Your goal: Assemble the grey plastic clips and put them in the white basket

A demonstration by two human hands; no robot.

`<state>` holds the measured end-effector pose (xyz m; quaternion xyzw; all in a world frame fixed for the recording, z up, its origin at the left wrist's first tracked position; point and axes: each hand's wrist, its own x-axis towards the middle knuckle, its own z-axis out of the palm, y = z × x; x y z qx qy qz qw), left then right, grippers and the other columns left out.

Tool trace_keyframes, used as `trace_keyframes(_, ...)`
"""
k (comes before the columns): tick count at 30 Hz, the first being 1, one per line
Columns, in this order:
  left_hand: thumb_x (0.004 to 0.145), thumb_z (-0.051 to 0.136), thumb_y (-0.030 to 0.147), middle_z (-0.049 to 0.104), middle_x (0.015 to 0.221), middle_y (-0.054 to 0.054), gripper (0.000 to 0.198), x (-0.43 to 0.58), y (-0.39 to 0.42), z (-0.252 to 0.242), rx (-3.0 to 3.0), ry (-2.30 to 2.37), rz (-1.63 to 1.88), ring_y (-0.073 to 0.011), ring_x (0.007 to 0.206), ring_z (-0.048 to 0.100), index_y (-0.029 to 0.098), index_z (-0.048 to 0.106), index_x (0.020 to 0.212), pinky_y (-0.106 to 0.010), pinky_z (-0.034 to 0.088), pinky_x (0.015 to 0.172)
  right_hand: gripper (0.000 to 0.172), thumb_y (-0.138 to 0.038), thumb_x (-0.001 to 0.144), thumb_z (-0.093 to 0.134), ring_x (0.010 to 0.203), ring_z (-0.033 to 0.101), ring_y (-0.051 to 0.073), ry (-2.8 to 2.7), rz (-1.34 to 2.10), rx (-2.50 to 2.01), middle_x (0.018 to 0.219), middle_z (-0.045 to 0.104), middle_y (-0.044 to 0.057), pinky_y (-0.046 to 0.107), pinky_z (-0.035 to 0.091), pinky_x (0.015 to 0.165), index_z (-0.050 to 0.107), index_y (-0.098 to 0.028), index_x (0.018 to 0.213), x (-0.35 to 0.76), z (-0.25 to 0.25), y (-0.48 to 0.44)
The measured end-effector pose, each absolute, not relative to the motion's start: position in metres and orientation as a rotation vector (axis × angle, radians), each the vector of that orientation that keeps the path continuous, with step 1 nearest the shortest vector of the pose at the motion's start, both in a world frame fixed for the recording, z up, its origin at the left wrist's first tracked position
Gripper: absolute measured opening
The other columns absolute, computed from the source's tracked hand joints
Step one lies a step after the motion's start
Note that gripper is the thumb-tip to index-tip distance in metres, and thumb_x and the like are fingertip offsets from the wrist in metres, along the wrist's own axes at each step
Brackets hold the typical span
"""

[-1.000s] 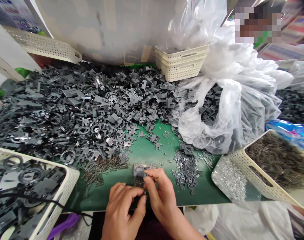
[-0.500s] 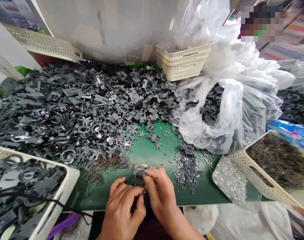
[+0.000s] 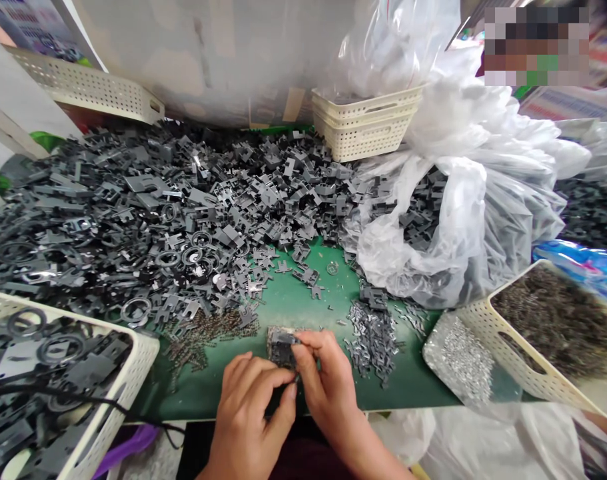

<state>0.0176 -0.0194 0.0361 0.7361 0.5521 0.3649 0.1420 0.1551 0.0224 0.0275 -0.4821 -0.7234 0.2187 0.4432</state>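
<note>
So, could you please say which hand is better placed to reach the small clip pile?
Probably the right hand: it lies beside the clip pile, while the left hand sits farther, beyond the grey part.

A heap of parts (image 3: 158, 200) covers the left and back of the surface (image 3: 293, 307). Behind the heap's right end stands a stack of baskets (image 3: 363, 127). To the right of the heap lies a bag (image 3: 458, 220) with more parts in it. A near-left basket (image 3: 133, 363) holds rings and plates, and a near-right basket (image 3: 513, 363) sits tilted. At the near edge, a small block (image 3: 280, 343) lies between a spring pile (image 3: 203, 333) on its left and a clip pile (image 3: 373, 337) on its right, in front of the left hand (image 3: 248, 413) and right hand (image 3: 326, 387).
</note>
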Motion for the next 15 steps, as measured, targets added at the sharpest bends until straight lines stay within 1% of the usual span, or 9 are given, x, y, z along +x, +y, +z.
trace_keyframes(7,0.083,0.055,0.014,0.064,0.075,0.003,0.011,0.0202,-0.0182,0.0372,2.135,1.619,1.028,-0.0152,0.072,0.062,0.024,0.058,0.088,-0.036,0.041,0.089,0.013,-0.013,0.091,0.049,0.07,0.058,0.015,-1.791,0.548,-1.218,0.078,0.063,0.0,0.029,0.045,0.069,0.055,-0.023,0.096,0.1544,0.0296,0.0221)
trace_keyframes(11,0.084,0.053,0.011,0.062,0.072,0.004,0.013,0.0208,-0.0182,0.037,2.123,1.633,1.052,-0.0139,0.07,0.06,0.023,0.057,0.085,-0.034,0.04,0.09,0.013,-0.013,0.092,0.048,0.07,0.058,0.015,-1.804,0.561,-1.208,0.078,0.063,0.0,0.029,0.044,0.07,0.054,-0.023,0.097,0.1534,0.0296,0.0224)
trace_keyframes(15,0.084,0.054,0.01,0.059,0.07,0.005,0.013,0.0206,-0.0179,0.0378,2.115,1.606,1.046,-0.0128,0.069,0.058,0.023,0.055,0.083,-0.034,0.037,0.092,0.011,-0.014,0.092,0.048,0.07,0.057,0.014,-1.802,0.559,-1.202,0.078,0.063,-0.001,0.028,0.044,0.068,0.054,-0.023,0.097,0.1529,0.03,0.022)
